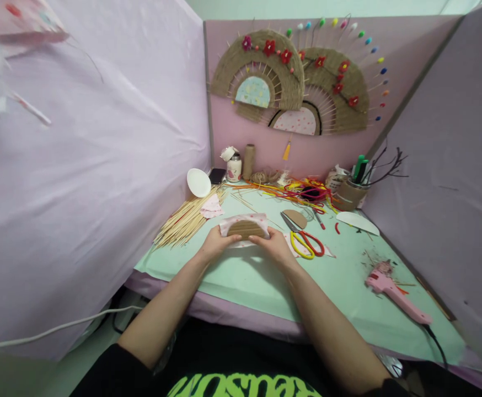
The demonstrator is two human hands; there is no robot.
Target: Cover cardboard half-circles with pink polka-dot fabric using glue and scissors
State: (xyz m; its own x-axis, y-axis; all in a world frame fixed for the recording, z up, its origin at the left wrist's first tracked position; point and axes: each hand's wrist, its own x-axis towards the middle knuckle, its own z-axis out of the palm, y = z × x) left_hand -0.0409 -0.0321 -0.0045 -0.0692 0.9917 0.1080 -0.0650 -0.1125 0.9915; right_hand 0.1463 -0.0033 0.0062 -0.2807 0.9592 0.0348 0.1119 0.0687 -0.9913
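Observation:
Between my two hands is a half-round piece of brown cardboard, lying against a white cloth with pink spots that shows beyond its curved edge. My left hand grips the left end, its thumb across the cardboard. At the right end my right hand does the same, and the two thumbs nearly meet at the near edge. Just right of my right hand lie scissors with one yellow and one red handle, on a scrap of the spotted cloth. Behind them is another cardboard half-round.
A bundle of thin sticks lies left, with a spotted scrap on it. Coloured stems spread along the back. At right are a pink glue gun, a white half-round and a pot of branches. Decorated fans hang behind.

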